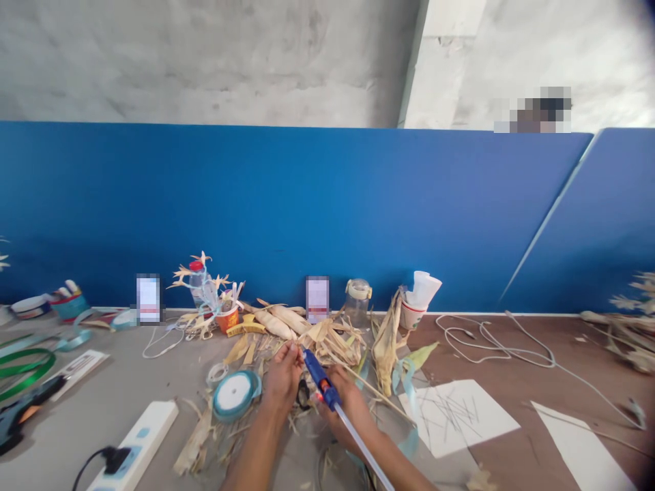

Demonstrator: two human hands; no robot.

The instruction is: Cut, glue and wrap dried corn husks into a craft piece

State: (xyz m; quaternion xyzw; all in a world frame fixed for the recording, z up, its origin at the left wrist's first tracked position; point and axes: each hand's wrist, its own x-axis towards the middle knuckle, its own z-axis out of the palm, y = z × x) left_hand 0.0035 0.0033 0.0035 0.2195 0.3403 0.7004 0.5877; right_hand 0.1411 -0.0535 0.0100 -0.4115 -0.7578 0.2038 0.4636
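Note:
My right hand (344, 402) is closed round a blue glue gun (318, 375) with a clear glue stick (361, 443) trailing back toward me. Its nozzle points up and left at my left hand (283, 378). My left hand is pinched shut on a small pale piece of corn husk (293, 346), held just at the nozzle tip. Both hands hover above a heap of dry corn husks (332, 344) in the middle of the table. A light blue ribbon roll (234, 393) lies just left of my left hand.
A white power strip (138, 443) and a second glue gun (20, 412) lie at the left, by green ribbon (25, 368). White paper sheets (458, 414) and a white cable (491, 341) lie at the right. Cups, a jar (357, 300) and a bottle stand along the blue partition (327, 211).

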